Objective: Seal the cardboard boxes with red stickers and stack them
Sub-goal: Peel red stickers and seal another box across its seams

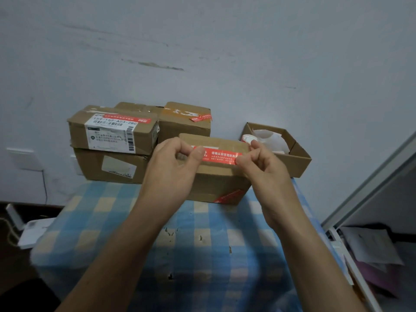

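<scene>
1. Head view, the only one: the red sticker (221,156) is stretched flat between two hands over the top of the near box (216,183). That box sits mid-table on the checked cloth (202,244). Whether the strip already touches the cardboard, I cannot tell.
2. The left hand (177,158) pinches the sticker's left end between thumb and forefinger, its other fingers curled. The right hand (263,161) pinches the right end the same way.
3. I'd judge the sticker thin, limp and tacky. Let slack, it would likely curl or stick to itself, so the two ends, held taut, are the sensible grip.
4. The near box looks light and stiff enough to press on. For stacking, its short sides seem the place to take it.
5. Behind on the left, a labelled box (112,129) with a red seal rests on a lower box (110,165). A third box (184,122) stands just beside them.
6. To the right, an open carton (297,154) holds white backing paper (267,136). It sits near the right hand, but nothing lies between the hands and the box top.
</scene>
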